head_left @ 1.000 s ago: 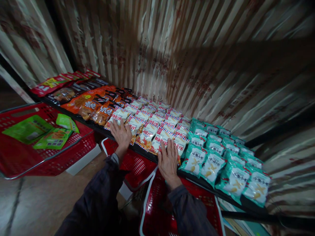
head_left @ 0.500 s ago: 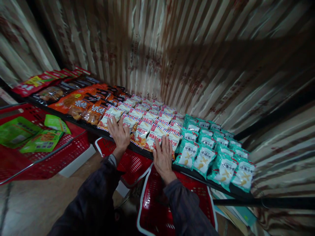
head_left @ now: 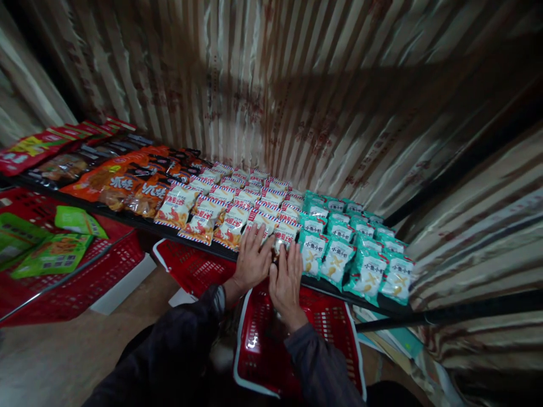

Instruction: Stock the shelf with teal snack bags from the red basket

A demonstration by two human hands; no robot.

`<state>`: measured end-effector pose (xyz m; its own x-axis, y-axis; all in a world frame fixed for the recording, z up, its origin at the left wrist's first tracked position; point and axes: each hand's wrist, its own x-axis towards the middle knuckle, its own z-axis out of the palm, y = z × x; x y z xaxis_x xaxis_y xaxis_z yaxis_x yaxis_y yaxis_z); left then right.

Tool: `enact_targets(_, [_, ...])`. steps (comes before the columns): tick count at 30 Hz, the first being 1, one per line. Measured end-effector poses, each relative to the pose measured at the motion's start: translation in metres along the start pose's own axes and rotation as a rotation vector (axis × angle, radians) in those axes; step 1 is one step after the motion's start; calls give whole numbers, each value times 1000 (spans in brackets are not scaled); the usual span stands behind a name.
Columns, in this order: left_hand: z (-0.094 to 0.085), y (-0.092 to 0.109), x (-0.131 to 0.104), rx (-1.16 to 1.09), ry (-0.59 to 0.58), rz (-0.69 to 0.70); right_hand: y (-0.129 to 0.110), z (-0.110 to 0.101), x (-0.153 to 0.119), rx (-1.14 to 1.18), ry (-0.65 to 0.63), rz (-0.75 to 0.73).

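Observation:
White snack bags [head_left: 202,219] with red lettering and striped edges stand in rows on a black shelf [head_left: 220,249]. My left hand [head_left: 253,261] rests with fingers stretched out on the front of one of these bags, right of the middle of the row. Close beside it, my right hand [head_left: 287,282] lies with extended fingers against the rightmost white bags, where they meet the teal-and-white snack bags [head_left: 336,261]. Both hands touch the bags without gripping any. The fingers partly cover the bags beneath them.
Orange snack bags [head_left: 149,196], dark packs [head_left: 63,168] and red packs [head_left: 38,144] fill the shelf's left part. Below are red baskets, one [head_left: 292,356] under my hands, another [head_left: 80,282] with green packets [head_left: 57,254]. Striped curtains [head_left: 254,73] hang behind; a black bar [head_left: 458,310] runs right.
My left hand has moved right along the white bags and now sits close to my right hand. My right hand has shifted slightly right along the row. The view has turned a little.

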<state>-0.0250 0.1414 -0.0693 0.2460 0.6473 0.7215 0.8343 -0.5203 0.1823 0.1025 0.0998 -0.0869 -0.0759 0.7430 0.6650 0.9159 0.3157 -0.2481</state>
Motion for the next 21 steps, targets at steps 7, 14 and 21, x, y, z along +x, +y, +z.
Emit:
enact_targets(7, [16,27,-3,-15,-188,124,44,-21,-21,-143,31,94])
enact_targets(14, [29,31,-1,0,-162,101,64,-21,-26,-164,-35,101])
enact_targets(21, [30,31,-3,-12,-130,87,63,-19,-23,-134,-38,89])
